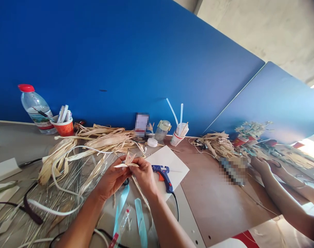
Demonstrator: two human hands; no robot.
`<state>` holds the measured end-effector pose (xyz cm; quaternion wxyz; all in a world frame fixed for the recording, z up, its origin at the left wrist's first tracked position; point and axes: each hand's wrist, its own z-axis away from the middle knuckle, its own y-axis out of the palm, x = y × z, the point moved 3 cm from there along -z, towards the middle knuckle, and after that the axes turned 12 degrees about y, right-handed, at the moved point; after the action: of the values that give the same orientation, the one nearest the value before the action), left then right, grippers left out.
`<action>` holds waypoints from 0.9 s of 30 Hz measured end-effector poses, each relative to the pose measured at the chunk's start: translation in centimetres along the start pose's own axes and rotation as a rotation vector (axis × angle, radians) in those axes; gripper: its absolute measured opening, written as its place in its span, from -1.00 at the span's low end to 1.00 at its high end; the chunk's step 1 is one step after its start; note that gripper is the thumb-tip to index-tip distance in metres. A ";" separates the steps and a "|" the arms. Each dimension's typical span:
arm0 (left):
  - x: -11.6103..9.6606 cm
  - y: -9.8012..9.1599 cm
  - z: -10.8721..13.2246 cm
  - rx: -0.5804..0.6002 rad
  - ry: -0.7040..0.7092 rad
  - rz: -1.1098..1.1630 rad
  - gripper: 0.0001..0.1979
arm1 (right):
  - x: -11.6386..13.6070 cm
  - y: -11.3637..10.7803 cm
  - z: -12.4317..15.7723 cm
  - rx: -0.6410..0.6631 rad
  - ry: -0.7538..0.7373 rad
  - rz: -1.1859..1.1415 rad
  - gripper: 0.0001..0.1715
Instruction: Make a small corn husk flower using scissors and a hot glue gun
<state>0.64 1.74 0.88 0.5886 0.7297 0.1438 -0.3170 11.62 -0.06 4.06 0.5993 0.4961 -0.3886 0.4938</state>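
Observation:
My left hand (111, 179) and my right hand (143, 175) meet over the table, both pinched on a small folded piece of pale corn husk (128, 162) with pointed tips sticking up. A thin stalk runs down from it between my hands. A blue and orange glue gun (163, 175) lies just right of my right hand on a white sheet of paper (169, 162). Light blue ribbon strips (140, 220) lie below my hands.
Dried corn husks (100, 141) are piled behind my hands. A water bottle (35, 108) and an orange cup (64, 125) stand at the back left, a jar (162, 129) and a paper cup (179, 134) by the blue partition (120, 58). Another person's arms (280, 193) work at the right.

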 end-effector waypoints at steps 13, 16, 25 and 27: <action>0.2 0.7 -0.1 -0.058 0.033 -0.080 -0.57 | -1.1 -0.5 -0.2 -0.003 -0.099 -0.043 -0.89; 0.4 0.2 0.0 -0.037 0.033 -0.098 -0.58 | -0.8 -0.4 0.0 0.040 -0.091 -0.090 -0.91; 1.1 -1.1 0.1 0.060 -0.043 -0.073 -0.57 | -0.4 -0.4 0.0 0.172 0.016 -0.137 -0.81; 1.0 -0.8 0.1 0.070 -0.069 -0.049 -0.60 | -0.6 -0.6 -0.2 0.169 0.025 -0.131 -0.81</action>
<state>0.87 1.69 -0.41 0.5593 0.7348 0.1300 -0.3610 12.08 0.02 3.36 0.5910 0.5632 -0.3046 0.4907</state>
